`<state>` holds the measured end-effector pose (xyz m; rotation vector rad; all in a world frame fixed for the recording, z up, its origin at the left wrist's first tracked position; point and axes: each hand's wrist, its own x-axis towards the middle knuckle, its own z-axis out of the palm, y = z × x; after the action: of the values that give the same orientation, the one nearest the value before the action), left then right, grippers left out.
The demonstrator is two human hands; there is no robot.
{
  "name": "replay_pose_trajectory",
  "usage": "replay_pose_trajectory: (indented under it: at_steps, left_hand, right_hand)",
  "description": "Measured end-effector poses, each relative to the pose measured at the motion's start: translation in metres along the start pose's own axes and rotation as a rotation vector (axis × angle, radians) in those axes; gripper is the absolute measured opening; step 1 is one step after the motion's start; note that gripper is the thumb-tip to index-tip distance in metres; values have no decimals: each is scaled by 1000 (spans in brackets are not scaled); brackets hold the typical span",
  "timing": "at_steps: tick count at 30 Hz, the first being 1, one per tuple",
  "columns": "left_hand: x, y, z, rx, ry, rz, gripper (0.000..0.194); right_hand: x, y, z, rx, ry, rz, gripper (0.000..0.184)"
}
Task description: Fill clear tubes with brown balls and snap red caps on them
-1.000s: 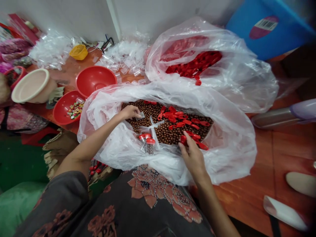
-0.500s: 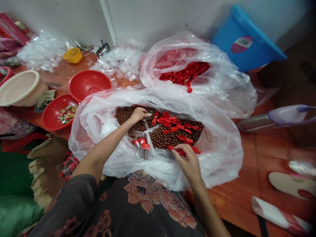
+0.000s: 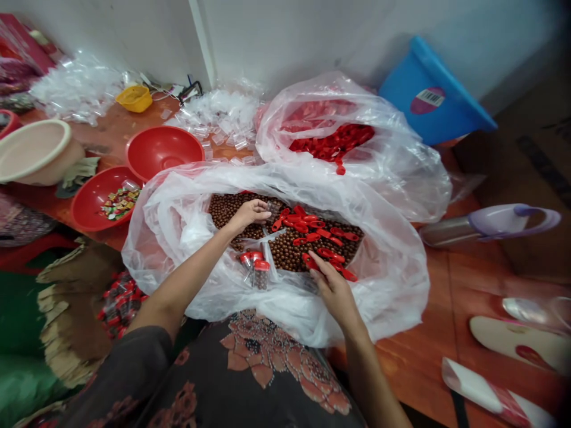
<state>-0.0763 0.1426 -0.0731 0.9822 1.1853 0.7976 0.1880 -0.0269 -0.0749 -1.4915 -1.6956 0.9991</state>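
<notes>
A white plastic-lined container holds many small brown balls, split by pale dividers. My left hand is closed over the balls, its fingertips pinching a small clear plastic container. My right hand is at the front right of the balls, its thumb and fingers around a red cap. More red caps lie scattered over the balls. Left of my right hand, several clear containers with red lids stand together; one filled container has brown balls inside.
Behind stands a clear bag of red caps, with a blue bucket to its right. Left are red bowls, a cream basin and heaps of clear containers. A lilac-handled flask lies at right.
My left hand has turned slightly, and the clear container now shows at its fingertips. My right hand has shifted slightly left on the red cap. The whole view has shifted a little.
</notes>
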Motion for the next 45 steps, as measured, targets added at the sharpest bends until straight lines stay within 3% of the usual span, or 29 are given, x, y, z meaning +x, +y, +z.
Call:
replay_pose_trajectory:
  at_steps: [5,10,18,24,29,39,43,45]
  left_hand:
    - [-42,19,-3,-96,-19,7,42]
    - [-94,33,1,-147,13,-97,43]
    - [-130,20,12,-128,-42,-129,39]
    - [-136,5,24,-138,-128,-69,46]
    - [-137,-3,30,-62,-115,5,50]
    - [-134,-9,28,184,-71,238,39]
    - [-138,-8,38,43,-55,179,41]
    - [-138,-8,47,-48,-55,153,41]
  right_hand:
    - [9,-16,2,306,14,141,55]
    - [19,-37,5,365,33,203,56]
    - [36,-63,21,445,63,187,45]
    - [45,-71,27,263,16,-71,35]
    - [42,-67,29,123,-35,-195,39]
    - [37,-62,18,-270,-96,-465,46]
    - [35,-61,25,-471,25,-640,67]
    - [34,-59,32,-511,103,-692,68]
